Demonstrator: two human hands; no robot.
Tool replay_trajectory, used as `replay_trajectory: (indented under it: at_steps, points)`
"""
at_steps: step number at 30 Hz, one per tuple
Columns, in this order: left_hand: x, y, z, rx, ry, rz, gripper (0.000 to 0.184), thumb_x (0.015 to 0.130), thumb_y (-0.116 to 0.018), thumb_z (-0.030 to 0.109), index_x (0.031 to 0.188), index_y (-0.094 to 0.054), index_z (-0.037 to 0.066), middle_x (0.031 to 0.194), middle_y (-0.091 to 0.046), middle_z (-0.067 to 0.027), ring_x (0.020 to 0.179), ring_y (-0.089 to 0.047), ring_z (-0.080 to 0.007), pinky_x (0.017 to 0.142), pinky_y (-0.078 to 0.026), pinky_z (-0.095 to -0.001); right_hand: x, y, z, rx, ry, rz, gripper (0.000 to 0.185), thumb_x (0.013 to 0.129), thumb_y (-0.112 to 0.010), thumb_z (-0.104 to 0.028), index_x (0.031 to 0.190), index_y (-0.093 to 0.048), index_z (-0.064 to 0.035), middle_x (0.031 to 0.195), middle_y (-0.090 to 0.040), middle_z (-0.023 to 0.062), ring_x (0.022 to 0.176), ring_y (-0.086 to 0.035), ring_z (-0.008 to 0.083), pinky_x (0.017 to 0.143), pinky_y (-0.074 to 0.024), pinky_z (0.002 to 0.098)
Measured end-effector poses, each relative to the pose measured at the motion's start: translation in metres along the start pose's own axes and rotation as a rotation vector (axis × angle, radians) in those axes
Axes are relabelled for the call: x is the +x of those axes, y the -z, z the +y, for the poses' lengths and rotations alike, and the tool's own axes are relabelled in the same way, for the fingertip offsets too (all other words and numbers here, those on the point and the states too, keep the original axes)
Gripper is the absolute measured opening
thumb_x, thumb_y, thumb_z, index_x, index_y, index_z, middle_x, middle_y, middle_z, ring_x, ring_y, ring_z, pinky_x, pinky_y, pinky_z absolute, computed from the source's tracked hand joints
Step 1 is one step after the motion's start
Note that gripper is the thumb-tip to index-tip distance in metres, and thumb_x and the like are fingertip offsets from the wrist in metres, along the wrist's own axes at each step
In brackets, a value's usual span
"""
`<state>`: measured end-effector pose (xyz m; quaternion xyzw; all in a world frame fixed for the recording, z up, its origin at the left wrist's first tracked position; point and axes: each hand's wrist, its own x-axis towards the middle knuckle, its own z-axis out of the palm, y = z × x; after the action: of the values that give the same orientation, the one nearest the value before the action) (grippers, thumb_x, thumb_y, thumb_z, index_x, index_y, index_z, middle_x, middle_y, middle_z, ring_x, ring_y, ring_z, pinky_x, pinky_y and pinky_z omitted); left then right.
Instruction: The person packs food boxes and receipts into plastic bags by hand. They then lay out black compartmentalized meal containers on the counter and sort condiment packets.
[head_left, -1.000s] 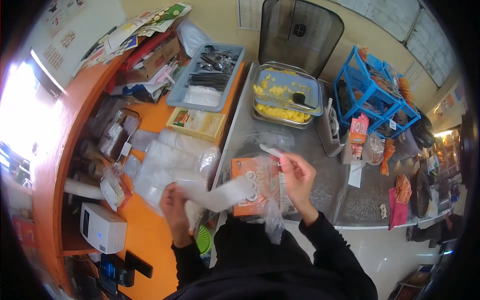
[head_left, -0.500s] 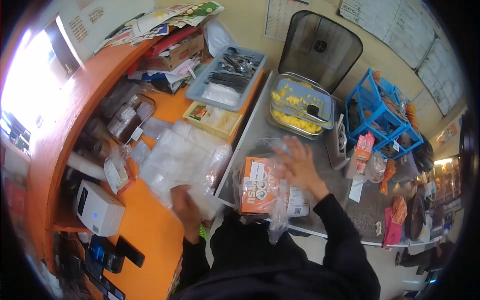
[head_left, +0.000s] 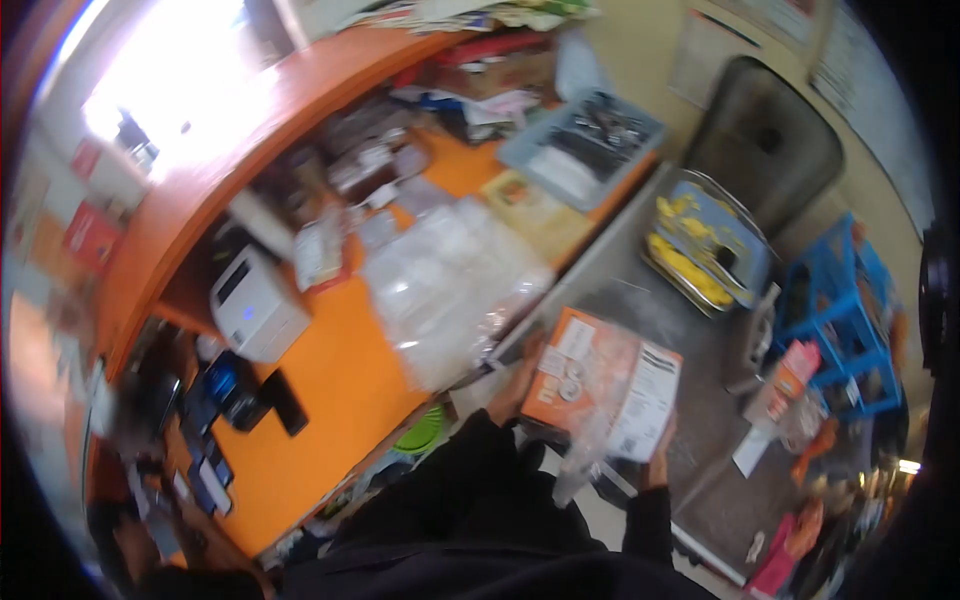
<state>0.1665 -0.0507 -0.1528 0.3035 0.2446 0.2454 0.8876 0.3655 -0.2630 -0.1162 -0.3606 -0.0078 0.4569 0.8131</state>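
Observation:
An orange and white box (head_left: 565, 385) in a clear plastic bag (head_left: 600, 405) is held in front of my body, by the grey metal counter's near edge. My left hand (head_left: 515, 385) grips the box at its left side, fingers partly hidden behind it. At the lower right side, my right hand (head_left: 660, 455) is closed on the same box. A white label sits on the orange face. Clear plastic bags (head_left: 450, 285) lie on the orange counter, left of the box.
Trays of yellow food (head_left: 690, 265) stand at the back of the metal counter (head_left: 700, 400), beside a blue rack (head_left: 835, 325). A cutlery tray (head_left: 575, 150), a white printer (head_left: 255, 310) and a phone (head_left: 285, 400) are left. Another person's arms (head_left: 195, 535) show lower left.
Both hands have come down to the sides of the box, which now appears lifted and tilted. The white strip has left my hands. The view has swung left, and another person's arms have appeared.

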Motion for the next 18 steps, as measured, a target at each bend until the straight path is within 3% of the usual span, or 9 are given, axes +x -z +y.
replay_trajectory:
  at_steps: [3,6,7,8,12,14,16,18]
  points:
    - [-0.062,-0.025,0.029,0.145,-0.262,0.041,0.059,0.104,-0.039,0.039,0.149,-0.024,0.004,0.146,-0.032,-0.0119,0.141,-0.024,-0.0219,0.117,-0.019,-0.0321,-0.029,-0.048,-0.002,-0.143,-0.003,-0.143,0.052,0.101,-0.036,-0.040,0.133,-0.050,-0.0008,0.120,-0.063,0.0129,0.100,-0.065,0.0251,0.083,-0.0558,0.0365]
    - [-0.138,-0.044,0.078,0.321,-0.342,0.300,0.056,0.106,-0.035,0.037,0.149,-0.024,0.004,0.150,-0.026,-0.0108,0.142,-0.022,-0.0215,0.117,-0.019,-0.0341,-0.043,-0.098,0.003,-0.221,-0.056,-0.303,0.052,0.100,-0.037,-0.039,0.132,-0.050,0.0005,0.119,-0.063,0.0138,0.099,-0.066,0.0248,0.082,-0.0561,0.0372]
    - [-0.157,-0.031,0.083,0.302,-0.455,0.249,0.054,0.107,-0.029,0.035,0.150,-0.023,0.004,0.153,-0.021,-0.0101,0.143,-0.019,-0.0207,0.118,-0.017,-0.0363,-0.046,-0.115,0.011,-0.227,-0.072,-0.342,0.052,0.100,-0.037,-0.038,0.132,-0.050,0.0008,0.119,-0.063,0.0141,0.099,-0.066,0.0247,0.082,-0.0563,0.0376]
    - [-0.182,-0.011,0.082,0.303,-0.399,0.328,0.054,0.107,-0.028,0.036,0.150,-0.022,0.003,0.153,-0.022,-0.0102,0.143,-0.020,-0.0211,0.118,-0.018,-0.0371,-0.042,-0.128,0.023,-0.226,-0.148,-0.384,0.052,0.100,-0.037,-0.038,0.132,-0.050,0.0008,0.119,-0.063,0.0143,0.099,-0.066,0.0247,0.082,-0.0562,0.0374]
    - [-0.270,-0.009,0.124,0.047,-0.594,0.607,0.064,0.102,-0.037,0.049,0.141,-0.039,-0.002,0.134,-0.053,-0.0176,0.121,-0.055,-0.0271,0.103,-0.045,-0.0418,-0.007,-0.183,0.098,-0.215,-0.433,-0.547,0.050,0.102,-0.037,-0.037,0.132,-0.050,0.0011,0.119,-0.063,0.0150,0.099,-0.065,0.0248,0.083,-0.0559,0.0369]
    - [-0.304,0.013,0.126,-0.149,-0.643,0.656,0.064,0.102,-0.035,0.050,0.140,-0.040,-0.002,0.133,-0.053,-0.0185,0.120,-0.056,-0.0289,0.102,-0.047,-0.0435,0.006,-0.246,0.146,-0.276,-0.641,-0.603,0.048,0.103,-0.040,-0.035,0.132,-0.051,0.0012,0.120,-0.063,0.0142,0.099,-0.066,0.0233,0.085,-0.0552,0.0350]
    - [-0.306,0.040,0.110,-0.276,-0.927,0.869,0.064,0.101,-0.036,0.050,0.141,-0.039,0.000,0.131,-0.054,-0.0189,0.115,-0.059,-0.0296,0.098,-0.049,-0.0422,0.014,-0.312,0.190,-0.377,-0.859,-0.797,0.046,0.102,-0.045,-0.034,0.131,-0.053,-0.0003,0.119,-0.064,0.0121,0.098,-0.066,0.0202,0.084,-0.0547,0.0325]
    - [-0.296,0.058,0.090,-0.304,-1.166,0.986,0.063,0.101,-0.039,0.048,0.143,-0.036,0.002,0.131,-0.053,-0.0182,0.114,-0.058,-0.0302,0.098,-0.048,-0.0425,0.021,-0.365,0.238,-0.502,-1.100,-0.844,0.043,0.101,-0.049,-0.033,0.129,-0.056,-0.0018,0.119,-0.065,0.0097,0.096,-0.066,0.0170,0.082,-0.0546,0.0305]
